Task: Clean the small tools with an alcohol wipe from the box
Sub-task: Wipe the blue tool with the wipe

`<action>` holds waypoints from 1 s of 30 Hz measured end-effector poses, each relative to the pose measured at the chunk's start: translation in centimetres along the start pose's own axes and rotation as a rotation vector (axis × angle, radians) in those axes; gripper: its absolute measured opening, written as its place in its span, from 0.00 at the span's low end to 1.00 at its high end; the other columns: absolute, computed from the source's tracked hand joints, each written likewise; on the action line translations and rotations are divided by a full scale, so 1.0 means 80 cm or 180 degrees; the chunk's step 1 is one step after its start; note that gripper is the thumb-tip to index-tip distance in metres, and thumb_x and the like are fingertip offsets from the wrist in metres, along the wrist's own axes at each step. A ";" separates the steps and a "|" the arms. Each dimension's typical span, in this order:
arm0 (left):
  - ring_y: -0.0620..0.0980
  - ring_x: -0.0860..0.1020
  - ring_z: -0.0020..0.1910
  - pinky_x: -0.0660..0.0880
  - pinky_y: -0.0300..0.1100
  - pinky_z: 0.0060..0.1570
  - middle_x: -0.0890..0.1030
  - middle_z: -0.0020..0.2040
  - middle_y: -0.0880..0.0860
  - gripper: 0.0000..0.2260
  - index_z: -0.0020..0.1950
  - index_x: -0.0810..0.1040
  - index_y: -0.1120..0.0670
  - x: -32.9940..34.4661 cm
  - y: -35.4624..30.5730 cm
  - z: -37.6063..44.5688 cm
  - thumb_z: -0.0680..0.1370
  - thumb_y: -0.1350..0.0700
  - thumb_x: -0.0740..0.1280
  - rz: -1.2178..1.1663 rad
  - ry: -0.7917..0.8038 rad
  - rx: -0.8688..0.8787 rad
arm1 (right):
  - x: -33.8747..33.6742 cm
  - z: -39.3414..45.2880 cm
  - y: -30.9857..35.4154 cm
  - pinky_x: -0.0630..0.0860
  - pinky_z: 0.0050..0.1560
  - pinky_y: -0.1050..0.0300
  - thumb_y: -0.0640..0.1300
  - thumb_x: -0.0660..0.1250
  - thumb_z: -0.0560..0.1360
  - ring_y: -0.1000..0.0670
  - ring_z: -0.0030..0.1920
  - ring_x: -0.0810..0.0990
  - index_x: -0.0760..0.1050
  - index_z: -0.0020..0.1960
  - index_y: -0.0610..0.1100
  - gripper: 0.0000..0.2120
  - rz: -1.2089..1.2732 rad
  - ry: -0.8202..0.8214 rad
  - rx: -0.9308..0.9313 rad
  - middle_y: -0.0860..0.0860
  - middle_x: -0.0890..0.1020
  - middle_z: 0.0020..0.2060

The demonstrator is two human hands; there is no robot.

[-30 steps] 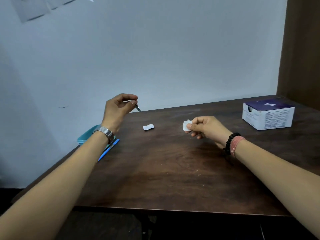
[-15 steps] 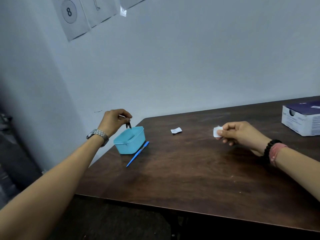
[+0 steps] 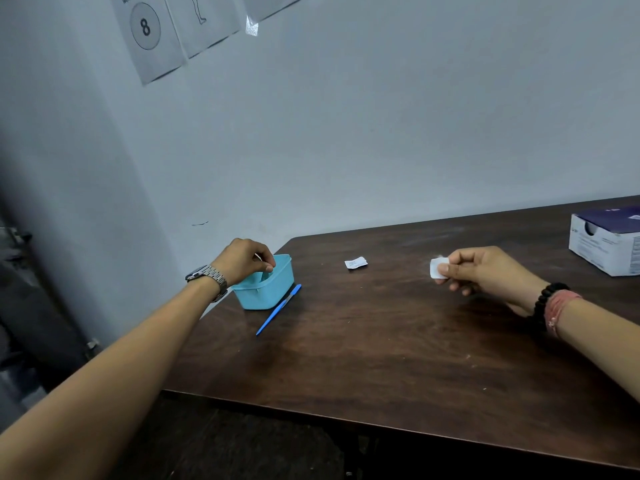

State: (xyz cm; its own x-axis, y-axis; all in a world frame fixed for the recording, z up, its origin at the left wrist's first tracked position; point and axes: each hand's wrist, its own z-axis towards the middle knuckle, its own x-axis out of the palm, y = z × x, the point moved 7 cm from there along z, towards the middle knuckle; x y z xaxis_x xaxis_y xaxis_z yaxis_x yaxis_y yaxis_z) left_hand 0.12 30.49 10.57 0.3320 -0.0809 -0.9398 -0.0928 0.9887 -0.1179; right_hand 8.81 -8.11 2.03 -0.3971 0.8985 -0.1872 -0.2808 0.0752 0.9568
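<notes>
Mid-task: right hand (image 3: 485,271) pinches the alcohol wipe (image 3: 437,266); left hand (image 3: 242,259), fingers curled, grip unclear, reaches into the blue tub (image 3: 266,292); blue tool (image 3: 278,310) apparently awaits cleaning.

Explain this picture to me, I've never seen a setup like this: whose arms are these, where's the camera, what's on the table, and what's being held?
There is no machine: the camera sits on a person's head, looking forward and down, so the arms are the wearer's own. The left hand, with a metal watch, reaches into a light blue plastic tub at the corner of the wooden table; its fingers are curled, but what they hold is hidden. The right hand pinches a small white wipe. A blue-handled tool lies beside the tub, a torn white wrapper lies mid-table, and the wipe box stands at far right.
</notes>
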 end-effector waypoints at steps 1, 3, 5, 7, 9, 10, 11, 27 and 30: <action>0.38 0.78 0.39 0.70 0.32 0.42 0.80 0.37 0.39 0.06 0.40 0.82 0.49 0.001 0.000 0.000 0.72 0.60 0.74 0.0021 0.0029 0.0011 | 0.000 0.000 0.000 0.73 0.30 0.66 0.37 0.69 0.76 0.54 0.32 0.78 0.79 0.43 0.36 0.05 -0.0002 0.0009 0.0009 0.45 0.85 0.38; 0.40 0.79 0.40 0.71 0.33 0.44 0.80 0.38 0.41 0.06 0.40 0.82 0.49 0.004 0.000 0.001 0.73 0.60 0.73 0.0058 0.0093 0.0034 | 0.001 0.000 0.000 0.73 0.30 0.65 0.38 0.69 0.76 0.54 0.32 0.78 0.79 0.44 0.35 0.05 -0.0016 0.0023 0.0023 0.45 0.85 0.38; 0.40 0.78 0.41 0.73 0.35 0.47 0.81 0.39 0.43 0.05 0.41 0.83 0.49 0.009 0.002 0.001 0.74 0.59 0.72 0.0127 0.0196 0.0043 | 0.002 0.000 -0.001 0.73 0.31 0.65 0.38 0.69 0.76 0.54 0.32 0.78 0.79 0.43 0.36 0.05 -0.0029 0.0033 0.0022 0.45 0.85 0.38; 0.42 0.78 0.42 0.74 0.39 0.48 0.81 0.41 0.44 0.03 0.45 0.84 0.50 0.011 0.005 0.001 0.76 0.55 0.71 0.0231 0.0238 0.0028 | 0.002 0.000 -0.001 0.73 0.31 0.64 0.38 0.69 0.76 0.54 0.32 0.78 0.79 0.43 0.36 0.05 -0.0038 0.0045 0.0019 0.46 0.85 0.37; 0.44 0.78 0.42 0.72 0.39 0.45 0.80 0.39 0.45 0.05 0.47 0.84 0.50 0.008 0.006 0.000 0.77 0.51 0.69 0.0242 0.0130 0.0014 | 0.002 0.000 -0.001 0.73 0.31 0.64 0.38 0.69 0.76 0.54 0.32 0.78 0.79 0.43 0.36 0.06 -0.0038 0.0054 0.0012 0.46 0.85 0.37; 0.44 0.78 0.41 0.71 0.39 0.43 0.80 0.37 0.45 0.06 0.46 0.84 0.50 0.004 0.006 -0.001 0.77 0.50 0.69 0.0224 0.0044 0.0006 | 0.002 0.000 -0.002 0.73 0.30 0.65 0.38 0.69 0.75 0.54 0.32 0.78 0.79 0.43 0.35 0.06 -0.0034 0.0055 0.0010 0.45 0.85 0.37; 0.45 0.78 0.40 0.70 0.39 0.42 0.79 0.36 0.45 0.06 0.46 0.84 0.49 0.000 0.004 -0.002 0.77 0.50 0.68 0.0215 -0.0040 0.0011 | 0.002 0.000 -0.002 0.73 0.30 0.65 0.38 0.69 0.75 0.54 0.32 0.78 0.79 0.43 0.35 0.06 -0.0036 0.0053 0.0011 0.45 0.85 0.37; 0.45 0.78 0.38 0.71 0.41 0.39 0.79 0.38 0.41 0.06 0.44 0.81 0.47 0.000 -0.037 -0.087 0.77 0.47 0.67 0.0478 -0.0467 0.0164 | 0.003 -0.002 0.000 0.74 0.34 0.62 0.39 0.69 0.76 0.52 0.34 0.78 0.80 0.44 0.36 0.05 -0.0125 0.0036 0.0018 0.43 0.85 0.41; 0.47 0.79 0.41 0.74 0.43 0.42 0.81 0.39 0.42 0.05 0.44 0.79 0.46 0.015 -0.026 -0.096 0.76 0.46 0.66 0.0600 -0.0303 0.0031 | 0.004 -0.001 -0.001 0.74 0.31 0.65 0.38 0.69 0.76 0.53 0.33 0.78 0.80 0.46 0.34 0.06 -0.0168 0.0026 0.0027 0.43 0.85 0.40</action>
State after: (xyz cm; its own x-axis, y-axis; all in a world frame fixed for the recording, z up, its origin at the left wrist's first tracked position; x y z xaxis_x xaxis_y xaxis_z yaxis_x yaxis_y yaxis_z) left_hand -6.49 27.32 7.20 0.3970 0.1173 -0.9103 -0.1526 0.9864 0.0606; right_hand 8.60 -7.90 1.89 -0.3890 0.8896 -0.2392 -0.2942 0.1261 0.9474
